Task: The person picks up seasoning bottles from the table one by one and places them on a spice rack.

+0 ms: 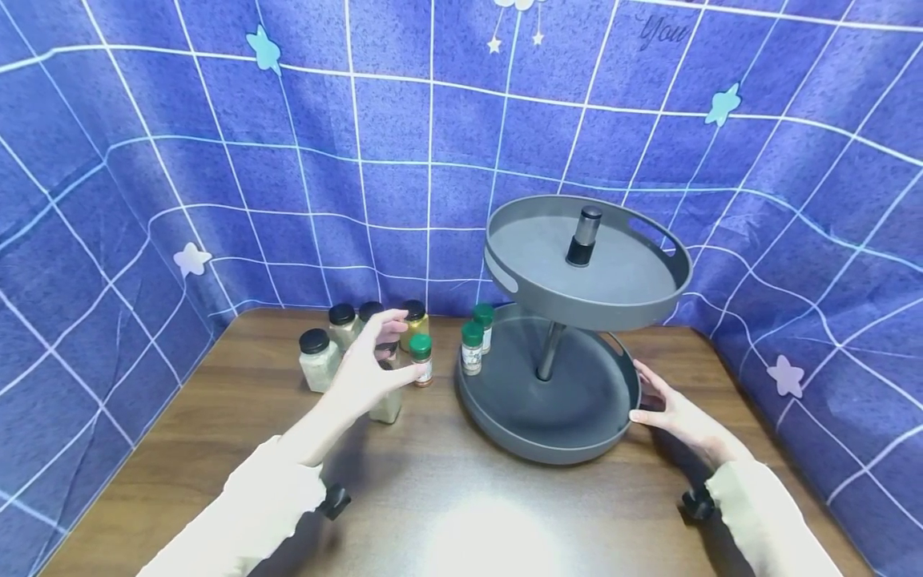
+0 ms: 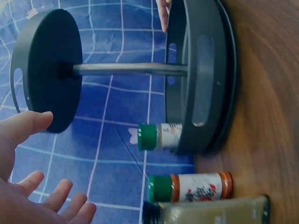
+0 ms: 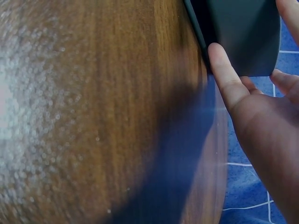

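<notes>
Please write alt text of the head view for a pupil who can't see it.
A person's left hand hovers near a small green-capped seasoning jar beside black-capped clear jars on a brown wooden table, while the right hand touches the lower tier of a dark grey, round two-tier stand. Two more green-capped jars stand on that tier.

High head view, close wrist views

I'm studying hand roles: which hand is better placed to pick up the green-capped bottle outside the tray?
Likely the left hand: it holds nothing and hovers near the green-capped bottle. The right hand is across the lower tray, touching its opposite side.
</notes>
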`<state>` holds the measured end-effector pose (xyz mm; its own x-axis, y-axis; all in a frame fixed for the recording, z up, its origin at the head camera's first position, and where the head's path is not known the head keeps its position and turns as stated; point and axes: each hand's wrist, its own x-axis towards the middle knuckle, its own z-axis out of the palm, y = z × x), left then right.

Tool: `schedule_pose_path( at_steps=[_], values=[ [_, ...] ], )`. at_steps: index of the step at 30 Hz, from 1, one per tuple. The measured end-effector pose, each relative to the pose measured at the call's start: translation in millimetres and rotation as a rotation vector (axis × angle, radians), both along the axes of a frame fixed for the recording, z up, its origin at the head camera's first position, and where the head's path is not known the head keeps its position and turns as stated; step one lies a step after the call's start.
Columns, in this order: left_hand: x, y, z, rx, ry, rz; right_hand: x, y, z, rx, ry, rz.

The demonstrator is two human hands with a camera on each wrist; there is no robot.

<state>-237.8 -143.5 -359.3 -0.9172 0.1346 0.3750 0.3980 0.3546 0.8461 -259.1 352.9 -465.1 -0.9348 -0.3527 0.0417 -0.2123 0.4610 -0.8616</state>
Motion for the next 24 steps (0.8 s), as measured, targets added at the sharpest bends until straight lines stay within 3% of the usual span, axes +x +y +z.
schedule_pose_path(
  at_steps=[10, 15, 24],
  values=[
    [3.8, -26.4, -24.0, 0.034, 0.099, -0.026, -0.5, 1, -1.2, 0.002, 0.007, 0.001],
    [6.1, -36.3, -36.1, 0.024, 0.076, 0.002, -0.3, 0, -0.9, 0.006, 0.01, 0.0],
    [16.6, -41.7, -36.9, 0.042, -0.009, 0.0, -0.3, -1, -1.4, 0.0, 0.004, -0.006]
  ],
)
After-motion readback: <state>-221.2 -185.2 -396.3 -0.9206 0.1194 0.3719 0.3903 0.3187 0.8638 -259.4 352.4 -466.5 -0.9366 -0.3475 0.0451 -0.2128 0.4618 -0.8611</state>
